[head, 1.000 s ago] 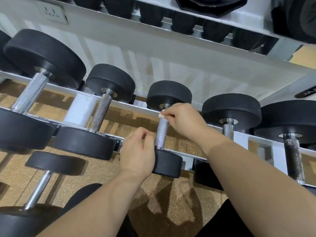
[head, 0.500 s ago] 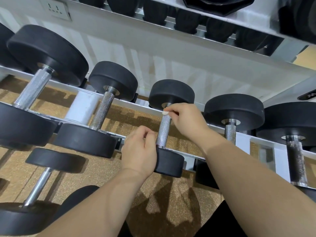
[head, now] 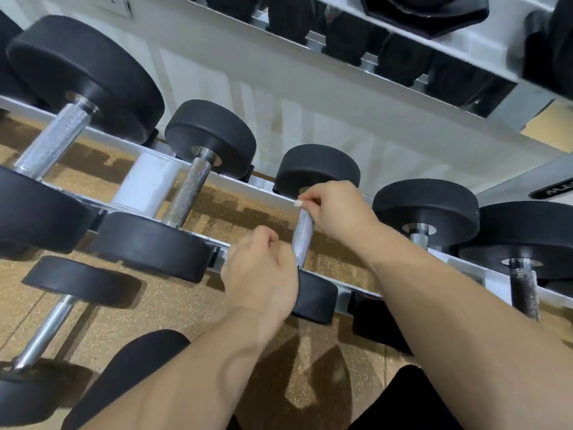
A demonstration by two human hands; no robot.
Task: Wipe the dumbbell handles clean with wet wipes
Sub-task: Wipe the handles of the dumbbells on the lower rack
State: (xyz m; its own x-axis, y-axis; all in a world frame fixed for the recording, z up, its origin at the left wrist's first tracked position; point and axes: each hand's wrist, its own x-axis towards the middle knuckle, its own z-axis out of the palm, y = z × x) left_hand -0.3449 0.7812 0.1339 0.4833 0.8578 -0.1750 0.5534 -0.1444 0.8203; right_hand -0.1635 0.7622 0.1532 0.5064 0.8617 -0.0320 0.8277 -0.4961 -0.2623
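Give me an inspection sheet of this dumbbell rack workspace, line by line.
Surface: white rack carrying a row of black dumbbells.
Job's things: knurled dumbbell handle on the rack; small white wipe at its far end.
Clutter: nothing seen.
Hands: right hand pinches the wipe at the handle's far end; left hand curled beside the near end, grip unclear.
Cables: nothing seen.
Surroundings: speckled brown floor; upper shelf of dark weights; far-right handle looks dark and stained.

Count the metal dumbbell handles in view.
6. Along the rack: far-left handle, second handle, middle handle, fourth handle, dark far-right handle; plus a lower-left handle. Any on the upper shelf are hidden.
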